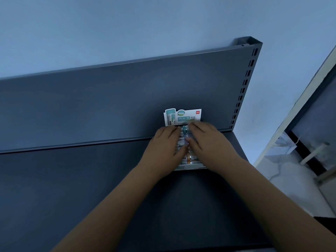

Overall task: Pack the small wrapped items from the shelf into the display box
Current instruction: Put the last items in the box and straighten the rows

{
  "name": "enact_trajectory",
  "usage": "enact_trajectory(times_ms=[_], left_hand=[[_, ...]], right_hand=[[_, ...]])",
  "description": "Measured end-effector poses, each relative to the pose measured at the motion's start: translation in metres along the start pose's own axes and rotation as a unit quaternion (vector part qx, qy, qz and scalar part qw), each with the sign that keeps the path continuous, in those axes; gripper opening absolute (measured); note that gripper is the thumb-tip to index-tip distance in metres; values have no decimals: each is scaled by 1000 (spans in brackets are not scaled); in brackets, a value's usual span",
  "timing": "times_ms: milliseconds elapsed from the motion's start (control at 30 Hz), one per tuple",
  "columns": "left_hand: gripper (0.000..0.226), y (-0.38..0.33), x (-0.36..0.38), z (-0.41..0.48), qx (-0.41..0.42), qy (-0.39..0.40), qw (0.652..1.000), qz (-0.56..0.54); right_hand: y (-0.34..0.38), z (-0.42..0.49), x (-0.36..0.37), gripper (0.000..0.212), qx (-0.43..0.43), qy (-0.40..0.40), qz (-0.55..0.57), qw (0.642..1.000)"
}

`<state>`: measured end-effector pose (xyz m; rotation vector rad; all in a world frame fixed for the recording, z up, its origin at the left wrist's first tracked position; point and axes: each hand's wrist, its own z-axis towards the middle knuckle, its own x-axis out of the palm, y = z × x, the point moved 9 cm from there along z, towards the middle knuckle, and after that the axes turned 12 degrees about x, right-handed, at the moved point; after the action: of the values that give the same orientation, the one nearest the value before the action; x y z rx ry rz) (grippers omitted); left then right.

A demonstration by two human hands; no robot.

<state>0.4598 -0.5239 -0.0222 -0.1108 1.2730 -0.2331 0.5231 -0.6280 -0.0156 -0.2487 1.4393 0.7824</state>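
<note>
A small white and teal display box (182, 117) stands on the dark grey shelf (72, 179), its printed header card upright against the shelf's back panel. Rows of small wrapped items (190, 159) fill the box's tray. My left hand (163, 151) lies flat over the left half of the tray, fingers straight and resting on the items. My right hand (209, 144) lies flat over the right half, its fingers reaching to the header card. Both hands hide much of the tray.
The shelf's back panel (127, 97) rises behind the box. A slotted upright post (243, 88) marks the shelf's right end. To the right, past the shelf edge, is a pale floor (291, 179) with a white rail or stand.
</note>
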Motion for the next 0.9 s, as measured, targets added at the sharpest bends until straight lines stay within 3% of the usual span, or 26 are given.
enact_trajectory(times_ms=[333, 500, 900], left_hand=[[84, 4, 9, 0, 1, 64, 996, 61], [89, 5, 13, -7, 16, 132, 989, 65], [67, 8, 24, -20, -7, 152, 988, -16]], right_hand=[[-4, -7, 8, 60, -9, 20, -23, 1000], [-8, -14, 14, 61, -4, 79, -24, 997], [-5, -18, 10, 73, -19, 43, -25, 999]])
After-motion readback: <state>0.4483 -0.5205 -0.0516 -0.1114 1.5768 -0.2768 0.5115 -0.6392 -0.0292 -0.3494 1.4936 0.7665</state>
